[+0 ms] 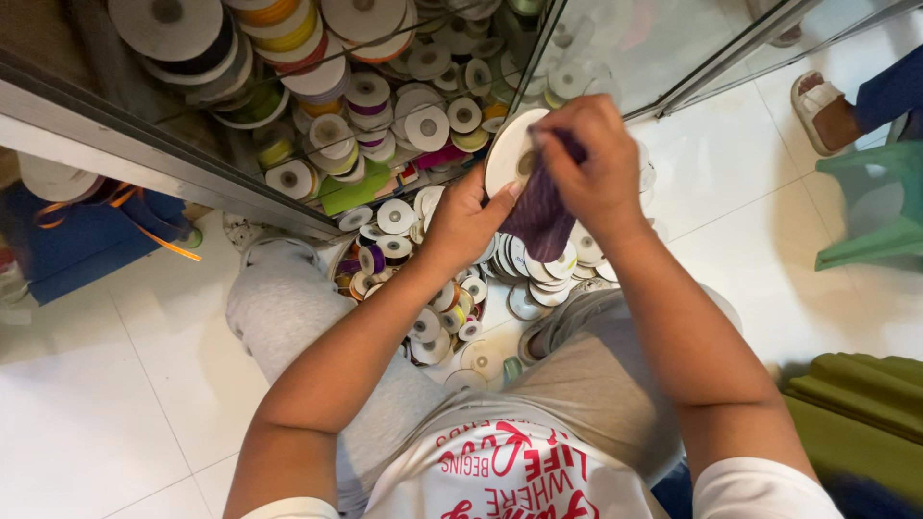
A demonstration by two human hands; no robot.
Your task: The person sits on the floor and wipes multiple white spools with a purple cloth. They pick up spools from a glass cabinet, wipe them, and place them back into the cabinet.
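- Left hand [468,216] curls around the lower edge of a white ribbon spool [508,154], thumb and fingers closed on its rim, holding the disc tilted up in front of the glass.
- Right hand [591,163] is closed from above on the same spool, fingers pinching a strip of dark purple ribbon [540,216] that hangs down between the two hands.
- Nearest the camera sits a white shirt [519,471] with red printing across the chest, and one grey trouser leg [288,308] bent on the white tiled floor [96,404].
- Just below the hands, a loose heap of small spools [452,288] lies on the floor between the knees: round white card discs with a dark centre hole, some wound with purple, orange or yellow ribbon. They overlap too much to count exactly; well over twenty.
- One green fabric bundle [856,413] lies at the right edge.
- One green plastic stool [880,207] stands further right, with one sandalled foot [822,111] of another person beside it.
- One blue bag [87,240] with orange ribbon trailing from it lies at the left.
- Farthest, a glass cabinet [173,163] with a metal frame holds dozens of larger spools [336,86], white-faced, edged in yellow, red, purple and green.
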